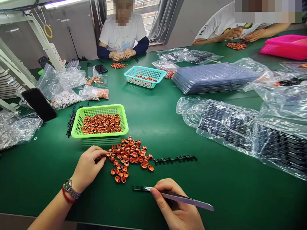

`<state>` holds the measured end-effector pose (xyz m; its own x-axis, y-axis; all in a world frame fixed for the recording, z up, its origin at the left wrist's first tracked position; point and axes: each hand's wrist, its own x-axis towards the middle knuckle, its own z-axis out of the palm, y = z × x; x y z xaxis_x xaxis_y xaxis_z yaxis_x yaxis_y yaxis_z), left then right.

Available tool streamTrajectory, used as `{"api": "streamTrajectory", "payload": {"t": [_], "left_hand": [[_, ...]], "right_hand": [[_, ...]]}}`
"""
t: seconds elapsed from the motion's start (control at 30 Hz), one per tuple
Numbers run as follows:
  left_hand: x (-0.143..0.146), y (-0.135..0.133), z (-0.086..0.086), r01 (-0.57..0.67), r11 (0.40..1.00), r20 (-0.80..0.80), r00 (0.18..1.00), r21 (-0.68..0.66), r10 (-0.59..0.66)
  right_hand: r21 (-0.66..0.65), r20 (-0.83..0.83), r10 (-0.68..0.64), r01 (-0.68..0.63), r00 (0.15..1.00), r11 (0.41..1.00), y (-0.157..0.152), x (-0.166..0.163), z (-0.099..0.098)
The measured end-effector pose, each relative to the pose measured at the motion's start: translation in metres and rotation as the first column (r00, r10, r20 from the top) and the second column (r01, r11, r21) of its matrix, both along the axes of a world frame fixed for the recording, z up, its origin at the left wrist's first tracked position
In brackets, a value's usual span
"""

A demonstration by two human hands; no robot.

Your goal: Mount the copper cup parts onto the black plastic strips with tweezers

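My left hand point(91, 164) is at the left edge of a loose pile of copper-orange, cup-shaped pieces point(130, 150). Thumb and forefinger close in on one small cup-shaped piece there. Metal tweezers point(184, 199) with pale tips are held in my right hand point(176, 207). Their tips touch a short black plastic strip point(137, 188) with small pegs, lying on the table below the pile; its right end is hidden by the tweezers and fingers. A longer black pegged strip point(176, 159) lies to the right of the pile.
Behind the pile stands a green basket point(124, 119) of copper-orange pieces, with a blue basket point(146, 84) farther back. Bagged black strips point(227, 127) and stacked clear trays point(213, 76) lie right. A phone point(39, 103) leans at left. Two people work across the table point(153, 124).
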<state>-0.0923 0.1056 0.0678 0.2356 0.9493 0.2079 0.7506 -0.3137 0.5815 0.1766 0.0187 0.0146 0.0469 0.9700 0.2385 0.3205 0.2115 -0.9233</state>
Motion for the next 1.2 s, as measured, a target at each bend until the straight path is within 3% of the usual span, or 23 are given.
{"api": "streamTrajectory", "payload": {"t": [0.2, 0.3, 0.4, 0.53, 0.7, 0.87, 1.2], "left_hand": [[-0.003, -0.003, 0.001, -0.069, 0.997, 0.018, 0.997, 0.046, 0.068], [0.009, -0.017, 0.004, -0.108, 0.993, 0.110, 0.989, 0.046, 0.102], [0.034, -0.041, 0.003, 0.000, 0.996, 0.304, 0.952, -0.084, 0.025], [0.069, -0.066, -0.007, 0.176, 0.948, 0.462, 0.886, -0.265, -0.035], [0.079, -0.069, -0.018, 0.195, 0.899, 0.464, 0.886, -0.393, 0.011], [0.075, -0.068, -0.023, 0.203, 0.877, 0.477, 0.878, -0.437, 0.035], [0.075, -0.067, -0.023, 0.197, 0.858, 0.528, 0.844, -0.474, 0.098]], "right_hand": [[-0.010, 0.028, -0.005, 0.006, 1.000, 1.000, 0.003, -0.004, -0.001], [-0.010, 0.036, 0.004, -0.004, 0.999, 1.000, 0.002, -0.004, -0.001], [-0.015, 0.044, 0.001, 0.000, 0.999, 1.000, 0.002, -0.004, -0.002], [0.010, 0.053, 0.017, -0.017, 0.998, 1.000, 0.001, -0.004, -0.002], [-0.002, 0.056, 0.048, -0.048, 0.997, 0.999, 0.001, -0.001, -0.003], [-0.056, -0.003, 0.082, -0.082, 0.997, 0.995, 0.000, 0.002, -0.006], [-0.011, -0.108, 0.106, -0.107, 0.988, 0.994, 0.007, -0.002, 0.000]]}}
